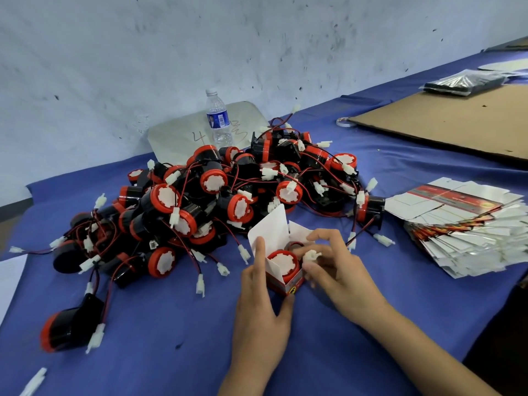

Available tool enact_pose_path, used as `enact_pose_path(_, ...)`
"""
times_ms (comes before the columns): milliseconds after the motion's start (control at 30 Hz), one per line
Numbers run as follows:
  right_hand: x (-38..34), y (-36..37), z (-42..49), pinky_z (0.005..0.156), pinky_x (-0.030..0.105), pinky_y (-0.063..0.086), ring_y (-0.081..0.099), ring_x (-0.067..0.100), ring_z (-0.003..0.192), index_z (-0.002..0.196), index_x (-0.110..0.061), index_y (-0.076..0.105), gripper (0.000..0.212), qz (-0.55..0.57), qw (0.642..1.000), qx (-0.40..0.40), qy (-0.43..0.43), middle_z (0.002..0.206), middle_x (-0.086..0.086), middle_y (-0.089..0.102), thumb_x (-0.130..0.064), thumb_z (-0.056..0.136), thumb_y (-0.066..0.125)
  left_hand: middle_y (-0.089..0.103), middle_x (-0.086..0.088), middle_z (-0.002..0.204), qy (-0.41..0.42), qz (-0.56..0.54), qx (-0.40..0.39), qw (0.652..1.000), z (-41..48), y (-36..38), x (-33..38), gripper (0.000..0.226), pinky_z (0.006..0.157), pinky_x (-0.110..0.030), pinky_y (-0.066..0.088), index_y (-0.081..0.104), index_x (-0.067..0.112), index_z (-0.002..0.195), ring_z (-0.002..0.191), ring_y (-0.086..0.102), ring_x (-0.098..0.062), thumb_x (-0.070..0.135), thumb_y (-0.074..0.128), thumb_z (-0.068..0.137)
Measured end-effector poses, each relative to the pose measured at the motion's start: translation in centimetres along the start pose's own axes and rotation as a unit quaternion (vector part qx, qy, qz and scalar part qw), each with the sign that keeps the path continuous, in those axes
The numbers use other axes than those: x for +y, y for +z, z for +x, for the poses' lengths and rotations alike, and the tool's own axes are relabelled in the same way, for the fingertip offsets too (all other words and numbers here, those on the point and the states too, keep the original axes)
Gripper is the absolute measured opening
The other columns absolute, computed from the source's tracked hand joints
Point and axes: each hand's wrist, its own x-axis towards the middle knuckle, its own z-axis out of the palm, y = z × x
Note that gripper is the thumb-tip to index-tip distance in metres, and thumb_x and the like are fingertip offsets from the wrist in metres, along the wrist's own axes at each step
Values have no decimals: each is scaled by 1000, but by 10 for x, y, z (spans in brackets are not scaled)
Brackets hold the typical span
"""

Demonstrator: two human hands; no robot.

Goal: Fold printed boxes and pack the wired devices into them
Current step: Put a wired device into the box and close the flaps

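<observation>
Blue tablecloth (pixel 171 324) lies under the open printed box (pixel 285 282). The left hand (pixel 260 304) grips it steady; the right hand (pixel 337 270) pinches the white connector (pixel 311 255) just above the wired device (pixel 283 262) seated inside, likely to tuck it in.

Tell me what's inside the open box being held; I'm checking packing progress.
A red-rimmed, white-faced device sits in the box; the right hand pinches its white connector above. Box walls hide its body.
</observation>
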Motion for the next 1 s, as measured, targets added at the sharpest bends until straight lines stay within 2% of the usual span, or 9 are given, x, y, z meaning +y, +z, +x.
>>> enact_pose_path(200, -3, 5, 5, 55, 22, 48, 60, 2, 58, 90, -34, 41, 24, -81, 988, 118, -53, 72, -20, 65, -18, 94, 59, 38, 27, 121, 0, 1, 3, 1000, 0, 1, -1, 103, 76, -4, 43, -6, 62, 142, 109, 38, 23, 26, 72, 85)
enact_pose_path(267, -1, 5, 11, 46, 32, 45, 57, 9, 46, 83, -21, 54, 14, -212, 964, 134, -90, 60, -12, 63, -21, 90, 66, 36, 30, 123, -1, 1, -1, 1000, 1, 1, -2, 105, 74, -5, 44, -5, 62, 142, 110, 37, 24, 23, 72, 84)
enact_pose_path(367, 0, 9, 17, 36, 31, 40, 54, 21, 40, 72, -10, 63, 20, -332, 922, 152, -132, 51, -2, 60, -22, 80, 77, 33, 36, 121, -9, 3, -6, 1000, 1, 1, -3, 106, 73, -3, 43, -3, 62, 142, 109, 36, 26, 19, 73, 83)
enact_pose_path(433, -4, 7, 18, 36, 28, 44, 61, 18, 47, 70, -14, 69, 17, -338, 914, 161, -160, 60, -5, 67, -28, 80, 73, 34, 35, 119, -13, 5, -7, 1000, 2, 1, -3, 106, 76, 2, 38, -3, 62, 143, 108, 34, 28, 17, 73, 82)
enact_pose_path(533, -8, 4, 15, 41, 23, 47, 69, 13, 68, 71, -18, 76, 22, -353, 901, 175, -183, 94, -9, 75, -34, 83, 65, 38, 23, 119, -23, 10, -3, 1000, 1, 1, -1, 108, 78, 3, 37, -4, 62, 142, 107, 35, 26, 16, 72, 82)
enact_pose_path(633, -7, 5, 9, 43, 24, 44, 60, 18, 86, 76, -21, 77, 34, -383, 896, 149, -167, 128, -8, 63, -40, 92, 53, 42, 21, 116, -26, 12, 11, 1000, 1, 0, -2, 109, 72, 1, 40, -4, 62, 142, 104, 39, 23, 15, 73, 82)
enact_pose_path(700, -4, 4, 5, 49, 27, 48, 55, 21, 105, 83, -22, 77, 29, -368, 911, 118, -146, 143, -7, 49, -40, 93, 57, 41, 23, 114, -29, 21, 14, 999, 0, -1, -3, 109, 69, -1, 41, -5, 63, 142, 102, 39, 24, 17, 73, 82)
enact_pose_path(833, -2, 3, 4, 58, 32, 53, 42, 17, 127, 95, -26, 75, 25, -343, 933, 65, -92, 151, -11, 38, -43, 93, 57, 39, 26, 113, -31, 23, 14, 999, 0, -3, -2, 109, 66, -1, 41, -8, 63, 141, 100, 39, 25, 19, 72, 83)
enact_pose_path(1000, 7, 6, 10, 72, 39, 54, 32, 8, 131, 110, -27, 66, 19, -291, 956, 24, -34, 146, -18, 40, -31, 95, 54, 37, 28, 112, -33, 32, 13, 999, 1, -2, -1, 109, 63, -2, 41, -12, 64, 140, 98, 38, 27, 21, 72, 83)
